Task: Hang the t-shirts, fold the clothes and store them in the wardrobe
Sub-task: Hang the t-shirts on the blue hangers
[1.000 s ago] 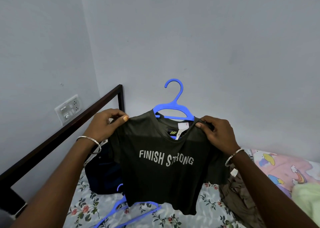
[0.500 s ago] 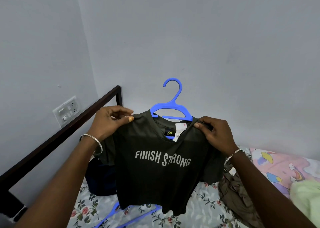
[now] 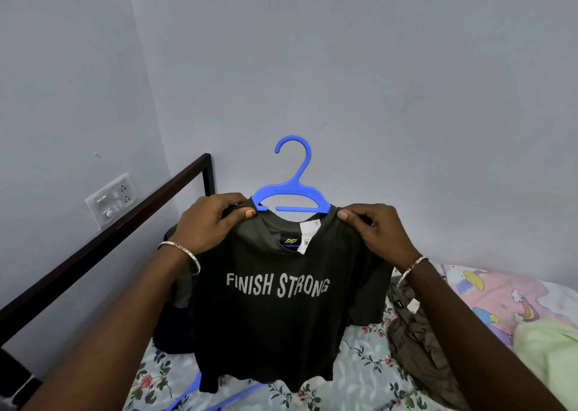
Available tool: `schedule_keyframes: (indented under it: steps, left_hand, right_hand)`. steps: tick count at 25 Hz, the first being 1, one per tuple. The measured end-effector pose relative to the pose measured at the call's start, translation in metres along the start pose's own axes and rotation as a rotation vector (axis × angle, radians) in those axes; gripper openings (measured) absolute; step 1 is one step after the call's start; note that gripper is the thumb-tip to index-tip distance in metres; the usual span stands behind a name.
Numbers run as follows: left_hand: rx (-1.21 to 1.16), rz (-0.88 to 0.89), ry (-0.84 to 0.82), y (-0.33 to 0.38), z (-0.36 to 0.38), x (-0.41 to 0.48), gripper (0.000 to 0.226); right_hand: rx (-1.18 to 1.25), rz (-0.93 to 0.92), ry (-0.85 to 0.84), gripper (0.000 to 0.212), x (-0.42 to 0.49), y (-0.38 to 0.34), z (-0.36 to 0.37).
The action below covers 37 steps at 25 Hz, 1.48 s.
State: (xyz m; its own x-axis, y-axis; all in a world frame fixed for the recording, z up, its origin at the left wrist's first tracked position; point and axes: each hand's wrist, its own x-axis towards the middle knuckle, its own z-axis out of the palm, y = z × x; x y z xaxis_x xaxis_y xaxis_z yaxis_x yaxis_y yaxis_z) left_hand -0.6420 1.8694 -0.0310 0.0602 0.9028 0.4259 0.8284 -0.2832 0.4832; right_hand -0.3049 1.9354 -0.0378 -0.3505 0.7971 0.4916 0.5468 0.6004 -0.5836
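Observation:
A dark olive t-shirt [image 3: 275, 326] printed "FINISH STRONG" hangs in the air over the bed, threaded on a blue plastic hanger [image 3: 294, 188] whose hook sticks up out of the collar. My left hand [image 3: 209, 223] pinches the shirt's left shoulder, thumb in front. My right hand [image 3: 375, 229] pinches the right shoulder in the same way. A white tag dangles inside the neck.
Below lies a floral bedsheet [image 3: 362, 363] with another blue hanger [image 3: 219, 403], a dark blue garment [image 3: 172, 332] at left and a brown garment [image 3: 416, 342] at right. A pink cartoon blanket [image 3: 500, 295] and a pale green cloth [image 3: 550, 348] lie further right. A dark bed rail [image 3: 103, 235] runs along the left wall.
Both hands have slid inward along the shoulders toward the collar. The shirt now hangs straighter and its print reads flat.

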Motion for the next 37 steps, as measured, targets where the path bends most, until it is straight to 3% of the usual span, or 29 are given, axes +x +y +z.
schedule_keyframes:
  steps: [4,7,12,14,18,22,25,32,35,37]
  left_hand:
    - [-0.102,0.015,-0.070,0.000,0.000,0.000,0.047]
    - [-0.125,-0.014,-0.064,-0.005,-0.002,0.001,0.050]
    - [-0.264,-0.075,0.000,-0.020,-0.013,-0.005,0.040]
    - [-0.369,-0.096,0.015,-0.024,-0.016,-0.007,0.028]
    - [-0.487,-0.132,0.036,-0.029,-0.021,-0.009,0.022]
    - [-0.528,-0.150,0.024,-0.026,-0.024,-0.013,0.026]
    - [-0.535,-0.155,0.007,-0.026,-0.026,-0.018,0.022]
    - [-0.593,-0.175,-0.027,-0.024,-0.031,-0.022,0.017]
    - [-0.606,-0.180,-0.032,-0.024,-0.030,-0.023,0.018]
    - [-0.614,-0.176,-0.045,-0.023,-0.028,-0.022,0.019]
  right_hand:
    - [0.045,-0.003,-0.146,0.056,0.010,-0.007,-0.006]
    - [0.001,0.072,-0.139,0.061,0.018,-0.011,-0.006]
    - [0.046,0.133,0.221,0.035,0.005,-0.002,-0.014]
    - [0.089,0.151,0.242,0.021,-0.005,0.001,-0.017]
    - [0.170,0.190,0.222,0.044,-0.014,0.005,-0.017]
    - [0.120,0.134,0.356,0.016,-0.005,0.007,-0.019]
    - [0.032,0.102,0.374,0.005,0.000,0.006,-0.022]
    - [0.011,0.204,0.307,0.013,0.012,0.007,-0.022]
    - [0.049,0.089,0.268,0.014,0.007,-0.003,-0.019]
    - [-0.053,-0.030,0.210,0.015,0.007,-0.011,-0.013]
